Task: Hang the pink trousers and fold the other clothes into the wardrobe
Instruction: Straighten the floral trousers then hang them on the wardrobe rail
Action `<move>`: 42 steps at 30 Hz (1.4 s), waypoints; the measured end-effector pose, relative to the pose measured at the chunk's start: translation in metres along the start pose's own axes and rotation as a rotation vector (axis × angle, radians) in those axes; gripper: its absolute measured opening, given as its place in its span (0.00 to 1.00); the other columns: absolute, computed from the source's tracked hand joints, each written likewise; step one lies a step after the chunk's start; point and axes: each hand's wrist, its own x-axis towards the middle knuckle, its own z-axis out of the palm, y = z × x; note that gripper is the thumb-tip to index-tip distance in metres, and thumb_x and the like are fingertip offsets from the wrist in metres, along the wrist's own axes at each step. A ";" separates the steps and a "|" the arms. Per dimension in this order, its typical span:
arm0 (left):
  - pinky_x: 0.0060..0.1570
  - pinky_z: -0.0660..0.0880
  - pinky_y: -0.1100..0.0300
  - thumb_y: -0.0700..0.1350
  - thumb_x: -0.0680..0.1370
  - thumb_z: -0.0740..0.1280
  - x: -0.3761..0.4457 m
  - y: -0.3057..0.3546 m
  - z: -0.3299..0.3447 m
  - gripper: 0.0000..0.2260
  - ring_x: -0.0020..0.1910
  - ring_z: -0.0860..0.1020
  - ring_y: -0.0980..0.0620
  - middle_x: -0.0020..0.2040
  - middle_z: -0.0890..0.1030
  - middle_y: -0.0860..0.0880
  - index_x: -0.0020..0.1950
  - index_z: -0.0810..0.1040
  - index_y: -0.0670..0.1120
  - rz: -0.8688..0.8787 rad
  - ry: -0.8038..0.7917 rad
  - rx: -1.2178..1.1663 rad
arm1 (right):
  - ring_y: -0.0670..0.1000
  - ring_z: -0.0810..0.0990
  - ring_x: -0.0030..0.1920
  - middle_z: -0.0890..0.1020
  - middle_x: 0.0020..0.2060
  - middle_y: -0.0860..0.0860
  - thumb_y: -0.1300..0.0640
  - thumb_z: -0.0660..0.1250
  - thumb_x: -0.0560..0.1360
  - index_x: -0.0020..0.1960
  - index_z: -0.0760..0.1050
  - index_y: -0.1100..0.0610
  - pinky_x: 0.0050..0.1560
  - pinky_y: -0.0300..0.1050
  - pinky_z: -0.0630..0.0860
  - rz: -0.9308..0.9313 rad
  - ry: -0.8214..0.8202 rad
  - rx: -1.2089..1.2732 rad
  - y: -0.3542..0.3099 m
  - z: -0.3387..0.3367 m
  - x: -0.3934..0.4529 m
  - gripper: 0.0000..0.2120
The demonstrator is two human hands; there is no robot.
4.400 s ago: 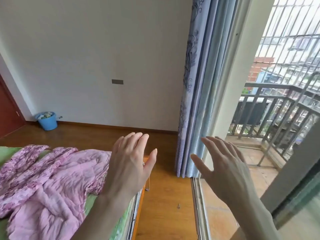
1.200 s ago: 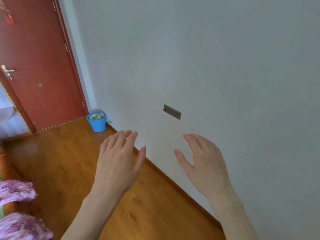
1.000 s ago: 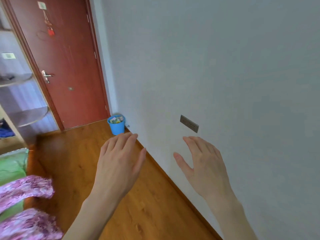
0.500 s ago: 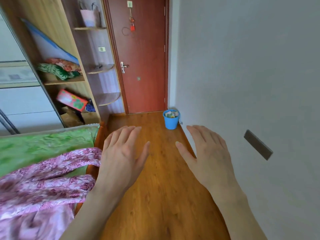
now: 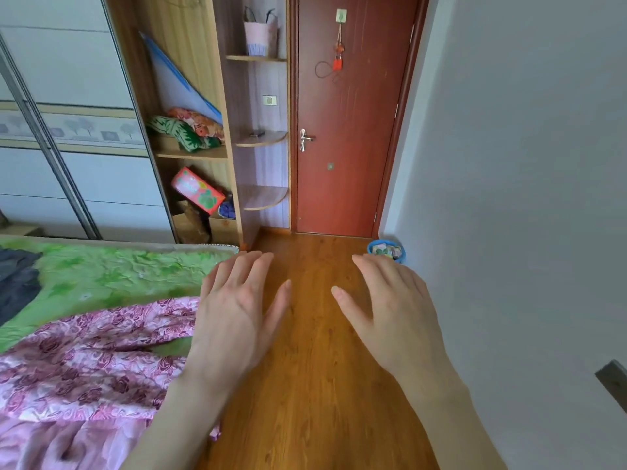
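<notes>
Pink floral trousers (image 5: 95,354) lie spread on the green bedsheet (image 5: 112,269) at the lower left. A dark garment (image 5: 17,279) lies at the bed's left edge. The wardrobe (image 5: 84,130) stands behind the bed, with pale sliding doors and open wooden shelves (image 5: 190,154) holding folded fabrics. My left hand (image 5: 237,313) hovers palm down with straight fingers over the bed's right edge, just beside the trousers, holding nothing. My right hand (image 5: 393,310) hovers the same way over the wooden floor, empty.
A red door (image 5: 346,130) stands shut ahead at the end of a wooden floor strip (image 5: 319,368) between bed and white wall (image 5: 526,198). A blue bin (image 5: 386,251) sits on the floor by the wall. Corner shelves (image 5: 261,140) flank the door.
The view has swung left from the balcony and wall to the door, wardrobe and bed. Both hands stay raised, open and empty throughout.
</notes>
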 end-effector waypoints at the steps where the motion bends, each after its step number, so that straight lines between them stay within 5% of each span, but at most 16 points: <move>1: 0.66 0.74 0.45 0.59 0.84 0.59 0.010 -0.008 0.006 0.23 0.65 0.78 0.42 0.66 0.80 0.46 0.71 0.77 0.45 -0.011 0.004 0.006 | 0.52 0.77 0.70 0.79 0.69 0.48 0.31 0.53 0.81 0.73 0.73 0.49 0.69 0.51 0.72 -0.012 0.012 0.004 -0.002 0.009 0.014 0.30; 22: 0.69 0.72 0.44 0.59 0.84 0.60 0.166 -0.128 0.150 0.23 0.69 0.76 0.41 0.67 0.80 0.45 0.70 0.77 0.44 -0.292 -0.062 0.287 | 0.55 0.80 0.68 0.81 0.67 0.52 0.31 0.52 0.81 0.72 0.75 0.52 0.66 0.58 0.79 -0.357 -0.100 0.182 0.000 0.214 0.269 0.33; 29: 0.70 0.72 0.44 0.61 0.84 0.57 0.224 -0.142 0.192 0.26 0.71 0.75 0.43 0.69 0.80 0.46 0.72 0.77 0.45 -0.527 -0.011 0.387 | 0.54 0.78 0.69 0.80 0.68 0.52 0.34 0.58 0.81 0.73 0.74 0.52 0.69 0.51 0.73 -0.534 -0.113 0.292 0.018 0.267 0.366 0.29; 42: 0.68 0.72 0.44 0.61 0.84 0.58 0.233 -0.198 0.205 0.24 0.67 0.76 0.44 0.68 0.79 0.49 0.71 0.76 0.47 -0.797 0.043 0.525 | 0.50 0.76 0.70 0.78 0.69 0.51 0.34 0.55 0.83 0.74 0.71 0.54 0.68 0.53 0.75 -0.784 -0.226 0.554 -0.050 0.341 0.448 0.30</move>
